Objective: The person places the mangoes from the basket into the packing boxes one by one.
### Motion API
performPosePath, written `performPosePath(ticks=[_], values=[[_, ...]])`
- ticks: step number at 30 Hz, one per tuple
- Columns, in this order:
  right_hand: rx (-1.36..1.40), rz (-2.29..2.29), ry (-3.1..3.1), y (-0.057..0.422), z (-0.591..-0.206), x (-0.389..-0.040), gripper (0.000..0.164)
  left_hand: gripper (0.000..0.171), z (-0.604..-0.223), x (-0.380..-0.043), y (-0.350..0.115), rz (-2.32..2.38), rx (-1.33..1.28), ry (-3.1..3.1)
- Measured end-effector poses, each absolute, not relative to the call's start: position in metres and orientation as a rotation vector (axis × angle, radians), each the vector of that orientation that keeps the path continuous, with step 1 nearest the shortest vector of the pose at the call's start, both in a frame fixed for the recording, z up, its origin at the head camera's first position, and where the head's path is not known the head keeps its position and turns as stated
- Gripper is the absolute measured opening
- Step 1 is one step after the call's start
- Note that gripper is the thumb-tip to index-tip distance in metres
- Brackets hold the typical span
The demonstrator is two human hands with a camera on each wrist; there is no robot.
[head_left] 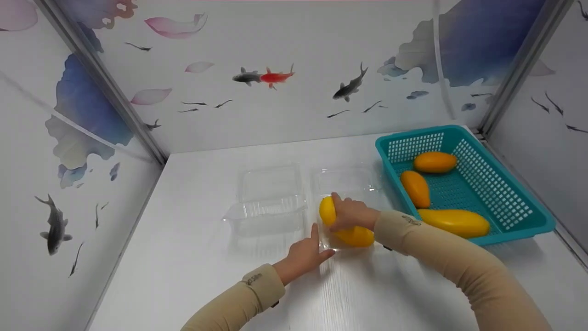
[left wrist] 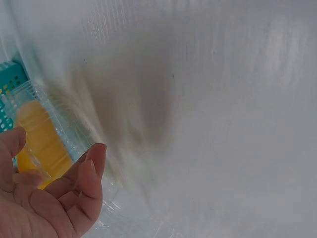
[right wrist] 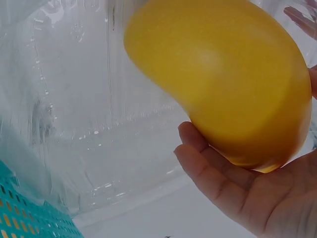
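Observation:
My right hand grips a yellow mango from above, its thumb and fingers on either side. The mango lies within the base of the right-hand clear plastic clamshell box, whose lid is folded back; the hand hides the fruit's middle in the head view. At that box's front left corner is my left hand, holding nothing, its index finger and thumb spread. Whether it touches the plastic I cannot tell. Through the box wall the left wrist view shows the mango close to the left fingers.
A second clear clamshell box stands opened on the left. To the right sits a teal basket holding an orange mango, another orange mango and a larger yellow mango. Printed panels wall in the white table.

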State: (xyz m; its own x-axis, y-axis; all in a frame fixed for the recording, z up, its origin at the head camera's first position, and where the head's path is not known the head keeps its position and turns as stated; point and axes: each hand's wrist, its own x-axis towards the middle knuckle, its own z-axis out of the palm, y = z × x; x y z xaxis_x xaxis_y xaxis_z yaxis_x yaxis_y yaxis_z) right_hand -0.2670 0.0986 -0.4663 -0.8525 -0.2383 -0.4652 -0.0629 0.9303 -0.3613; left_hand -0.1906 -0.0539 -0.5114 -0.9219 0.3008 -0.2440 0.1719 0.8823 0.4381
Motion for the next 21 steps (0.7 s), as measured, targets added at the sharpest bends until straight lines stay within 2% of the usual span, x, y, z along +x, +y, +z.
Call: performPosePath(ticks=[10, 21], values=[[-0.145, -0.475, 2.549, 0.094, -0.484, -0.266, 0.098, 0.088, -0.51, -0.19, -0.053, 0.6, 0.366, 2.743], [-0.126, -0.497, 2.581, 0.093, -0.486, -0.263, 0.098, 0.088, -0.512, -0.191, -0.054, 0.61, 0.39, 2.748]])
